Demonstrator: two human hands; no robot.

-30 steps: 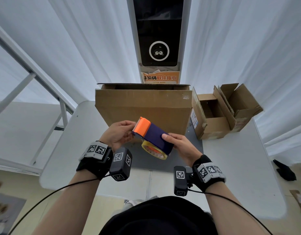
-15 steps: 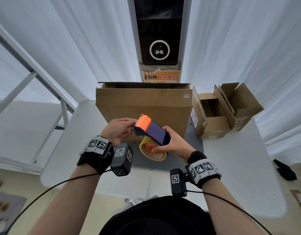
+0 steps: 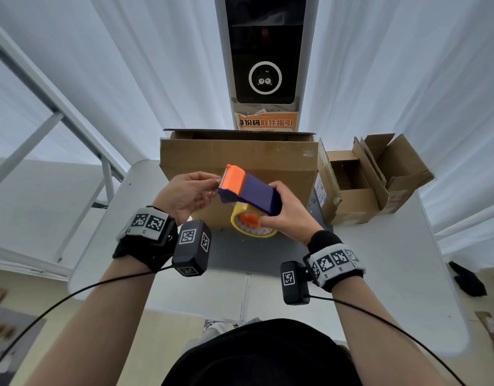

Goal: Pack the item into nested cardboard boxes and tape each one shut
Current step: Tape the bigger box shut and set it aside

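A tape dispenser (image 3: pixel 250 192) with a purple body, an orange cutter head and a yellow tape roll (image 3: pixel 251 225) is held in the air above the table. My right hand (image 3: pixel 289 211) grips its body and roll from the right. My left hand (image 3: pixel 184 195) is at the orange cutter end, fingertips pinched on the tape end there. Behind them stands a large cardboard box (image 3: pixel 237 160), its top flaps open. A smaller open box (image 3: pixel 351 190) and another open box (image 3: pixel 396 168) sit to the right.
The white table (image 3: pixel 393 274) carries a grey mat (image 3: pixel 240 254) under the large box. A tall kiosk with a dark screen (image 3: pixel 264 65) stands behind. White curtains surround the area. A metal frame (image 3: pixel 59 112) is at the left.
The dispenser rose slightly and tilted, its roll now facing me more. My right hand shifted its grip toward the roll; my left fingers stayed at the cutter end.
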